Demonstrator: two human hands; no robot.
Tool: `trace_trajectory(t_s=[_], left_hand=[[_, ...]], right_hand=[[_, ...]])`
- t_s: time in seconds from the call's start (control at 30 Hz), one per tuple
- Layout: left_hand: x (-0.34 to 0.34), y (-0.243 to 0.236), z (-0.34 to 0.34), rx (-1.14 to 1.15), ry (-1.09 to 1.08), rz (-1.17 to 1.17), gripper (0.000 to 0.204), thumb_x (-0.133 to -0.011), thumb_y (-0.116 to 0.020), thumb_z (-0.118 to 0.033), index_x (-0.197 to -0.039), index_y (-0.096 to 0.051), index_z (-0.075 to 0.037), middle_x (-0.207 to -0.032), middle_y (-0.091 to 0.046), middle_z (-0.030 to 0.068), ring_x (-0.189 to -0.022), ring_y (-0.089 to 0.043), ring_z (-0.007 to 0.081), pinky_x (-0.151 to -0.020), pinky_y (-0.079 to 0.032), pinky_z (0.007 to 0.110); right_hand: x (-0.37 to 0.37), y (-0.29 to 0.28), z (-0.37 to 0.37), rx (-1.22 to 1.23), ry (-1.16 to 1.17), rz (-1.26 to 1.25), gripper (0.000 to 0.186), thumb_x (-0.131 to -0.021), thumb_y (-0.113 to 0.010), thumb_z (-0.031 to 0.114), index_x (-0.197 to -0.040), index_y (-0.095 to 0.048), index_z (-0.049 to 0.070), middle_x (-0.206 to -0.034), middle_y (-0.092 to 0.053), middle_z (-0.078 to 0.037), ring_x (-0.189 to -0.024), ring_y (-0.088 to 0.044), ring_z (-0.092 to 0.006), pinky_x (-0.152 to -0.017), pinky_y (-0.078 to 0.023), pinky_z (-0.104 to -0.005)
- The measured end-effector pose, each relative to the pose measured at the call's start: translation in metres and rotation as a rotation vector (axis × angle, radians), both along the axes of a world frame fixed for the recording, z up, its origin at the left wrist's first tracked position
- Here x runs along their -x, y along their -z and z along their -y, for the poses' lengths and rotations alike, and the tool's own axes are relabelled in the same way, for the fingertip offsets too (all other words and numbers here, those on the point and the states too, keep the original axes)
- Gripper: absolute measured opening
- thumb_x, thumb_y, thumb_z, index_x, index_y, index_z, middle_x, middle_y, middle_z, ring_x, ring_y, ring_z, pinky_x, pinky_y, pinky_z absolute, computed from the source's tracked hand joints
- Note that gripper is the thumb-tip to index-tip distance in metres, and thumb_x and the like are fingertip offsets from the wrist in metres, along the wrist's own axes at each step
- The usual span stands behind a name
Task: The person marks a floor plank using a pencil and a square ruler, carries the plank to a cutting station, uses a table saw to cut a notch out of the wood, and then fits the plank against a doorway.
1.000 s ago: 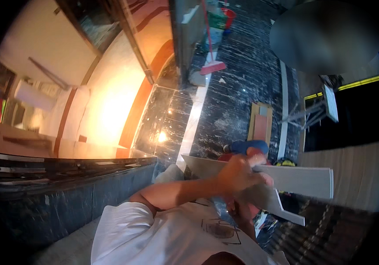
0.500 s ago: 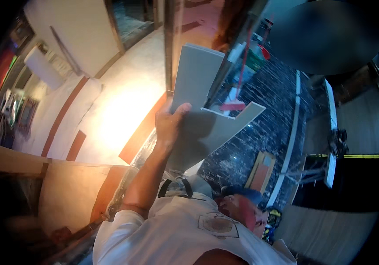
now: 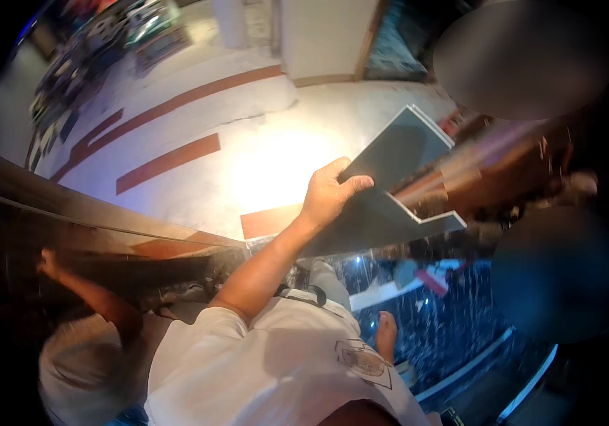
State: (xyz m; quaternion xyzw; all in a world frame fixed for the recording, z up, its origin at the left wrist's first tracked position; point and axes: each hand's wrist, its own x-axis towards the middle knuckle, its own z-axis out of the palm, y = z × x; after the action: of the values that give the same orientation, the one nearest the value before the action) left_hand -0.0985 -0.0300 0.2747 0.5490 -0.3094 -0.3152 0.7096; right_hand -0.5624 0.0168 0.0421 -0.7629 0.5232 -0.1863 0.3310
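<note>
My left hand (image 3: 329, 193) grips a dark grey flooring plank (image 3: 390, 153) by its near long side, thumb on top and fingers underneath. The plank has pale edges and a rectangular notch cut out of its right side, leaving a narrow tongue. It is held in the air in front of my body, above the boundary between the pale floor and the dark marbled floor. My right hand (image 3: 386, 328) hangs low beside my shirt, apart from the plank; its fingers are not clear enough to read.
Lamp-lit pale floor (image 3: 169, 121) bears reddish-brown strips (image 3: 168, 163). Dark marbled floor (image 3: 425, 319) lies at right, with a pink-headed broom (image 3: 432, 282). Clutter (image 3: 99, 42) stands far left. An arm and white shirt (image 3: 91, 369) show lower left, a person or a reflection.
My view has swung left toward the lit floor. The plank, still in my left hand, has tilted and now leans to the right. The arm and shirt at lower left have come into view.
</note>
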Motion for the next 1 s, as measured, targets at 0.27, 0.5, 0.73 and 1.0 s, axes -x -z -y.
trace_trajectory(t_s=[0.27, 0.5, 0.73, 1.0], left_hand=[[-0.106, -0.005, 0.025, 0.066, -0.225, 0.038, 0.024, -0.084, -0.084, -0.018, -0.089, -0.069, -0.001, -0.08, -0.066, 0.0016, -0.079, -0.056, 0.0082, -0.072, -0.048, 0.028], [-0.125, -0.025, 0.003, 0.21, -0.434, 0.014, 0.016, -0.079, -0.082, -0.001, -0.084, -0.066, -0.003, -0.08, -0.064, -0.003, -0.079, -0.058, 0.0066, -0.071, -0.048, 0.025], [-0.118, -0.04, 0.013, 0.351, -0.532, 0.005, 0.029, -0.079, -0.087, -0.013, -0.081, -0.059, -0.007, -0.079, -0.057, -0.0052, -0.075, -0.051, 0.0052, -0.068, -0.044, 0.025], [-0.167, -0.095, -0.004, 0.271, -0.543, 0.089, 0.044, -0.085, -0.085, -0.031, -0.11, -0.067, 0.001, -0.099, -0.07, 0.0078, -0.093, -0.063, 0.0143, -0.083, -0.051, 0.031]], right_hand=[[-0.22, -0.033, 0.218, -0.339, -0.412, 0.078, 0.024, -0.105, -0.049, 0.013, -0.119, -0.064, 0.0, -0.09, -0.07, -0.007, -0.073, -0.059, -0.0126, -0.068, -0.05, -0.0275], [-0.371, -0.077, 0.256, -0.082, -1.021, -0.059, 0.031, -0.088, -0.078, 0.02, -0.11, -0.066, 0.002, -0.082, -0.061, -0.011, -0.073, -0.058, -0.0232, -0.07, -0.048, -0.0354], [-0.419, -0.081, 0.274, 0.438, -1.316, 0.104, 0.035, -0.082, -0.08, 0.026, -0.106, -0.072, 0.002, -0.106, -0.07, -0.021, -0.1, -0.064, -0.0451, -0.091, -0.051, -0.0515], [-0.497, -0.1, 0.236, 0.593, -1.479, 0.385, 0.018, -0.089, -0.071, 0.017, -0.095, -0.071, 0.001, -0.095, -0.069, -0.02, -0.09, -0.065, -0.0413, -0.087, -0.051, -0.0532]])
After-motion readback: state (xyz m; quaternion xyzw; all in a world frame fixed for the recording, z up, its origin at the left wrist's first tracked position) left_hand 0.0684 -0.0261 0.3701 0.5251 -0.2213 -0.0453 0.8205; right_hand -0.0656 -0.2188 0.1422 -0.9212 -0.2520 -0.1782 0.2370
